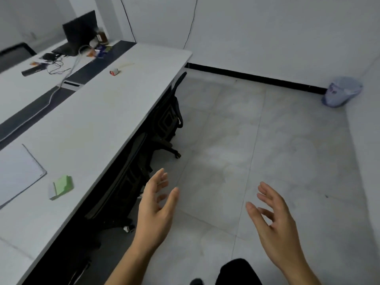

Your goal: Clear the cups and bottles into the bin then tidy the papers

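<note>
Papers (18, 173) lie in a flat white stack on the worktop (98, 112), back from its front edge, with a green notepad (61, 187) just beside them, closer to that edge. The bin (340, 91), lined with a pale bag, stands on the floor against the far wall, well apart from the worktop. Left hand (156, 208) and right hand (275, 223) hover over the floor, fingers spread and relaxed, holding nothing.

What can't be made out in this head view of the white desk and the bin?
Head view:
Bag-lined plastic bin: contents hidden by its wall.
White paper stack: cut off by the left edge.
Small red-and-white object: too small to identify.
Brown jar: blurred, partly behind the black laptop.
</note>
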`<state>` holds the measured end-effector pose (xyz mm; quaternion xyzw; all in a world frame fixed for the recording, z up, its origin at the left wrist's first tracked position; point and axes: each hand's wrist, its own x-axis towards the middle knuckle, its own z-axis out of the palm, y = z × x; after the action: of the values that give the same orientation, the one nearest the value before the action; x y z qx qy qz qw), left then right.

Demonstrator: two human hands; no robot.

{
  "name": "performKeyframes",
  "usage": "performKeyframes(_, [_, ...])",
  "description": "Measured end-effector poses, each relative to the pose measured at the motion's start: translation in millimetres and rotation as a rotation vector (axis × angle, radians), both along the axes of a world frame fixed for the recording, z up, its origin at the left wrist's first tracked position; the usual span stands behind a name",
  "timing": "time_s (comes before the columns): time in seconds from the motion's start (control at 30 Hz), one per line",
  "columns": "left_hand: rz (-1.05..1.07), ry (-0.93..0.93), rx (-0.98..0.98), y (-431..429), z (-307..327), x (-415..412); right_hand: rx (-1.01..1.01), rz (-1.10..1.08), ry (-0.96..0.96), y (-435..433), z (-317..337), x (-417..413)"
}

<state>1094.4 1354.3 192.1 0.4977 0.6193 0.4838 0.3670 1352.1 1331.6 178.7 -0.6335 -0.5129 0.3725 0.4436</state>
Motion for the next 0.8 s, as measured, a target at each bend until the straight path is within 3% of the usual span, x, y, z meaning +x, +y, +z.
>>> performKeyframes(0.23, [0.003,0.056,-0.018,236,-26,86,0.008,-0.006,0.02,242,-44,76])
performKeyframes(0.4, [0.014,0.075,-0.042,397,-5,133,-0.011,0.03,0.016,426,-29,128])
performKeyframes(0.57, [0.153,0.037,-0.043,534,11,144,-0.026,0.168,-0.009,602,-3,147])
performKeyframes(0.8, [0.351,-0.059,-0.122,739,-48,141,-0.079,0.269,-0.07,836,-48,146])
